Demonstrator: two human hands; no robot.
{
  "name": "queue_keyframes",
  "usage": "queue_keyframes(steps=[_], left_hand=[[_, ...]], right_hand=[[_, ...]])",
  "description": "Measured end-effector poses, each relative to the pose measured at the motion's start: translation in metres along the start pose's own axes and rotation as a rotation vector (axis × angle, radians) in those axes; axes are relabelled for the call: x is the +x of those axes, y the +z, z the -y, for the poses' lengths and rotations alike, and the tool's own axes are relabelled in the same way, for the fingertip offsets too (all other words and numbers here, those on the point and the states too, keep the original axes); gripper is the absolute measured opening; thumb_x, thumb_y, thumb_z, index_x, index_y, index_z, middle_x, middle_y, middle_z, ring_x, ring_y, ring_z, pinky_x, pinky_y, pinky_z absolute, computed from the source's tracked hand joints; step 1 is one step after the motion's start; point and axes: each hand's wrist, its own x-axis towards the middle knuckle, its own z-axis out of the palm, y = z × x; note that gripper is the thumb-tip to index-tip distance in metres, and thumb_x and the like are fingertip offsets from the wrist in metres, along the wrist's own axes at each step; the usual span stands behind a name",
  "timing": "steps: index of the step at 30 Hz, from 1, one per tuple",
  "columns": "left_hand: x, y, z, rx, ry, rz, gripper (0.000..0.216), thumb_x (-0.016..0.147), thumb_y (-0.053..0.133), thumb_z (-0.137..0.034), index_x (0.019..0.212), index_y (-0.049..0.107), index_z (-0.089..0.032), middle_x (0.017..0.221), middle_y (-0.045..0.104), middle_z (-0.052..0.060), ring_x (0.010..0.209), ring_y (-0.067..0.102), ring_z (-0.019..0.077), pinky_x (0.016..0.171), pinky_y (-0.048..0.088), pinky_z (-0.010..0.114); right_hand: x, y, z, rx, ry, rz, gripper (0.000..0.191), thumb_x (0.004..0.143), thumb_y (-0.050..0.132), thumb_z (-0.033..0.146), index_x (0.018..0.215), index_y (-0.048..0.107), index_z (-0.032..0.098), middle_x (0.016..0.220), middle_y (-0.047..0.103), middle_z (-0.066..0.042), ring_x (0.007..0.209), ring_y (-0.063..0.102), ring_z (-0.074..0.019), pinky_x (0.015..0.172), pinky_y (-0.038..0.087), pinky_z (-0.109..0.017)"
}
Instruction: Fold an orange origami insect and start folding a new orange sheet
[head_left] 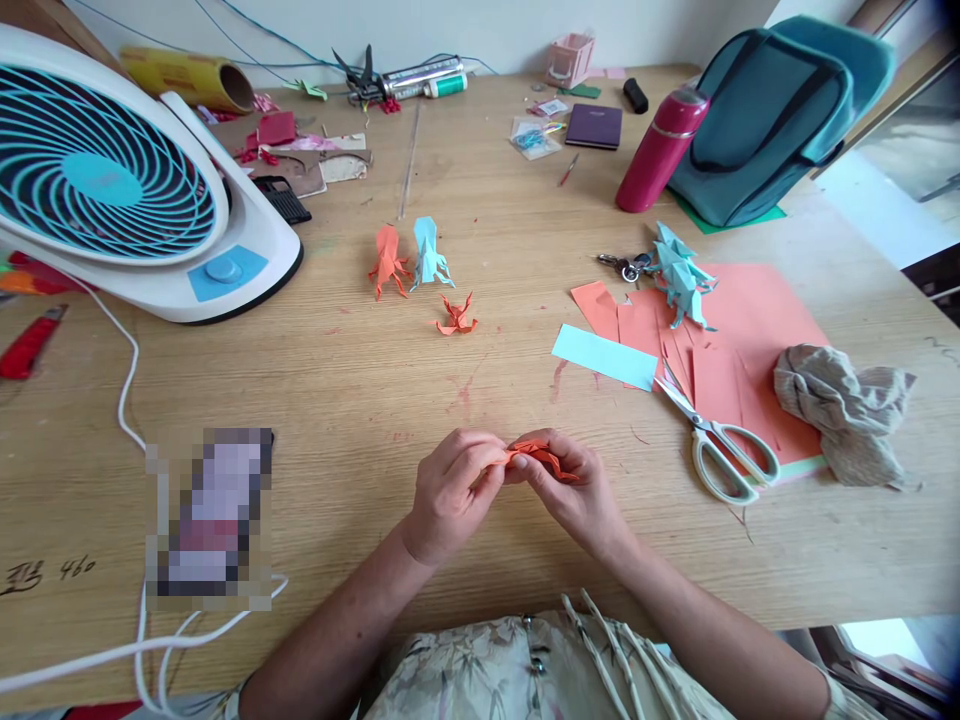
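Both my hands meet over the wooden table (360,400) near its front edge. My left hand (452,490) and my right hand (574,490) are closed, pinching a small folded orange paper piece (536,456) between their fingertips. Farther back lie finished origami figures: an orange one (387,260), a light blue one (430,253) and a small orange one (456,317). Another light blue origami figure (681,275) rests on orange paper sheets (750,320) at the right.
Scissors (716,440) and a light blue paper strip (604,356) lie right of my hands, beside a crumpled cloth (844,410). A white fan (112,180) stands at the left, a blurred phone (214,515) with white cable below it. A pink bottle (660,150) and teal bag (772,110) stand behind.
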Motion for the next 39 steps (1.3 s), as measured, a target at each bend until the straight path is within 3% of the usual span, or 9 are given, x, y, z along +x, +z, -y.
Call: queue_keyframes(steps=[30, 39], left_hand=[[0.0006, -0.0020, 0.0011, 0.062, 0.083, 0.005, 0.022, 0.086, 0.065, -0.004, 0.101, 0.061, -0.020, 0.091, 0.071, 0.005, 0.079, 0.067, 0.0140, 0.070, 0.055, 0.026], [0.0005, 0.0005, -0.0012, 0.005, 0.046, -0.001, 0.023, 0.085, 0.064, 0.000, 0.098, 0.061, -0.019, 0.090, 0.070, 0.005, 0.080, 0.066, 0.0132, 0.072, 0.056, 0.025]], right_hand=[[-0.0011, 0.0008, 0.0017, -0.001, -0.018, -0.006, 0.017, 0.091, 0.067, 0.036, 0.091, 0.072, 0.020, 0.081, 0.071, -0.002, 0.072, 0.062, -0.0145, 0.065, 0.047, -0.026], [-0.0014, 0.0018, 0.0024, 0.037, 0.007, -0.003, 0.016, 0.090, 0.068, 0.036, 0.087, 0.070, 0.020, 0.076, 0.068, 0.000, 0.069, 0.061, -0.0137, 0.064, 0.047, -0.024]])
